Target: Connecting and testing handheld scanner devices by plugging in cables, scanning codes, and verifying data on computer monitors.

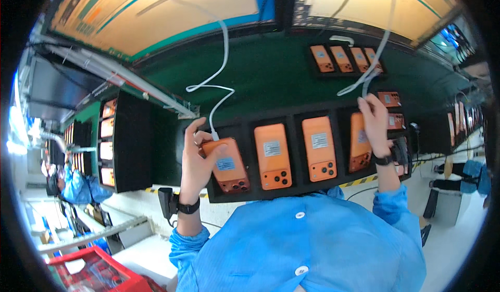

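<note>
A black tray [244,190] in front of me holds several orange phones, backs up, each with a label. My left hand [195,159] grips the top end of the leftmost phone [232,173], thumb across its back. A white cable [211,116] ends in a plug at that phone's top edge, beside my fingers. My right hand [374,120] pinches a second white cable [366,86] at the top of the rightmost phone [359,143]; its plug is hidden by the fingers. Between them lie two phones, one left of centre [272,162] and one right of centre [319,156], untouched.
Two lit monitors, left [182,16] and right [364,0], stand behind the green bench mat [271,73]. Another tray of phones [341,60] sits at the far right. More orange phones [389,99] lie beyond my right hand. A black rack of phones [130,146] stands left.
</note>
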A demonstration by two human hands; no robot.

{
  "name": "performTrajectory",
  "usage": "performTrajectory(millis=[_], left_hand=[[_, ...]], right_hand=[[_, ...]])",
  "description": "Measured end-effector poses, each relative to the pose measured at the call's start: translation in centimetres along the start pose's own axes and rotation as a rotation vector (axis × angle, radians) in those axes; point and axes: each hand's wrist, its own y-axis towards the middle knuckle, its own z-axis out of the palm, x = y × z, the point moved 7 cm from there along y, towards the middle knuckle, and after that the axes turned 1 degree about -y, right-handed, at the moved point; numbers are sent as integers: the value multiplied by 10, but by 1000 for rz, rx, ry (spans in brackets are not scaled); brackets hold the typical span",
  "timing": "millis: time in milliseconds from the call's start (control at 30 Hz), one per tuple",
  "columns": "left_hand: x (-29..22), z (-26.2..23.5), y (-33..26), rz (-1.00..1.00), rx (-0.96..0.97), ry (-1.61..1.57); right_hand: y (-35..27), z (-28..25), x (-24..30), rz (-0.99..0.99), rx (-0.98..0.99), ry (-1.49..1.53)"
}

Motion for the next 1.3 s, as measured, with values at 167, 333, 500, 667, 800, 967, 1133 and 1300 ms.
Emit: performTrajectory(millis=[167,333,500,667,800,967,1133,1300], left_hand=[[17,16,56,206,2,208],[20,40,69,332,-19,543],[10,45,70,443,-8,730],[2,58,64,490,-70,896],[-16,62,33,535,-243,916],[-70,132,-41,610,-299,819],[-151,249,-109,741,-337,485],[-209,385,-173,1193,40,81]], right_hand=[[45,26,-18,8,-69,-194],[51,31,-32,72,-17,-261],[55,36,-30,1,-78,-260],[50,28,-35,-17,-120,-221],[-15,-6,17,-314,-343,-195],[-175,-64,26,-432,-21,-77],[-319,-165,-77,154,-60,14],[-438,-273,-168,507,-246,19]])
